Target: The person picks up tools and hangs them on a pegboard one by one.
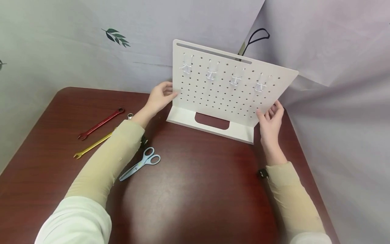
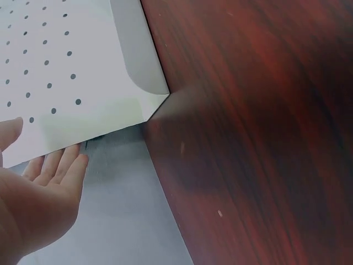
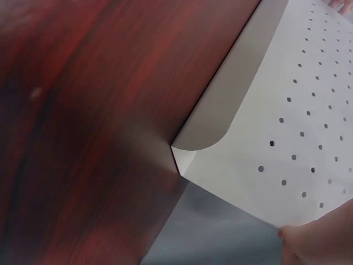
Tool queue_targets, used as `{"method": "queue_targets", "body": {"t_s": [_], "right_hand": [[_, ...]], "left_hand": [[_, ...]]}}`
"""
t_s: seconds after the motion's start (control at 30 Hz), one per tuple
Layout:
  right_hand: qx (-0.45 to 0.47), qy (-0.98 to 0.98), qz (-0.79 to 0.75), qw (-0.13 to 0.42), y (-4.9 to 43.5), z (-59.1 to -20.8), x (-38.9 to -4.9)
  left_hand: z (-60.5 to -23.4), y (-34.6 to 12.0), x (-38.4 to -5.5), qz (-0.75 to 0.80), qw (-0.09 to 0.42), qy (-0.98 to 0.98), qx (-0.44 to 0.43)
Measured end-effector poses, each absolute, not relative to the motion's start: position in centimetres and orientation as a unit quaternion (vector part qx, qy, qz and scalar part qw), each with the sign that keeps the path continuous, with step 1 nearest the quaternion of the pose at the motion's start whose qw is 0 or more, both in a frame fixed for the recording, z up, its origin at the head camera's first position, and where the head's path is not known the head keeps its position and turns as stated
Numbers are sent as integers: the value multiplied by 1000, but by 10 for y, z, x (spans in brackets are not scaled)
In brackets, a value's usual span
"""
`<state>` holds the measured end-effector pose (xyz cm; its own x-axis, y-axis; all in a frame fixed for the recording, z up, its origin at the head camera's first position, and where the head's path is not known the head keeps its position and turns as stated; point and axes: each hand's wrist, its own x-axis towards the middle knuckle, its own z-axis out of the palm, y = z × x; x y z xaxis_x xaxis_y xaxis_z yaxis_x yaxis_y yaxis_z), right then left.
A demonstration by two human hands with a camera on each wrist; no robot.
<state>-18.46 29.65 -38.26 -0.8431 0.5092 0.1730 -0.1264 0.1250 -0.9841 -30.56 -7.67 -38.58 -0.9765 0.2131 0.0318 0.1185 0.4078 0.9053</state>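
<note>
A white pegboard stand is upright at the back of the table, with several clear hooks along its upper rows. My left hand holds its left edge, thumb in front and fingers reaching behind. On the opposite edge, my right hand grips the board lower down, its thumb on the front face. The left wrist view shows the left hand's fingers passing behind the edge. From the right wrist, the board's lower corner appears close to the tabletop, and the right hand is partly cut off.
Light blue scissors lie beside the left forearm. Farther left are a red wrench and a yellow wrench; the sleeve partly covers another wrench. A black loop strap rises behind the board, against pale cloth.
</note>
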Motion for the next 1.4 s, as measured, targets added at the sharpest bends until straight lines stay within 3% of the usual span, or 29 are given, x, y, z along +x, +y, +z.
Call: {"method": "queue_targets", "body": {"t_s": [0.9, 1.4], "right_hand": [[-23, -751, 632, 191, 259, -388, -213], [-2, -775, 608, 175, 267, -391, -216]], "left_hand": [[-391, -147, -259, 544, 1, 835, 78], [-391, -143, -259, 519, -30, 851, 80]]}}
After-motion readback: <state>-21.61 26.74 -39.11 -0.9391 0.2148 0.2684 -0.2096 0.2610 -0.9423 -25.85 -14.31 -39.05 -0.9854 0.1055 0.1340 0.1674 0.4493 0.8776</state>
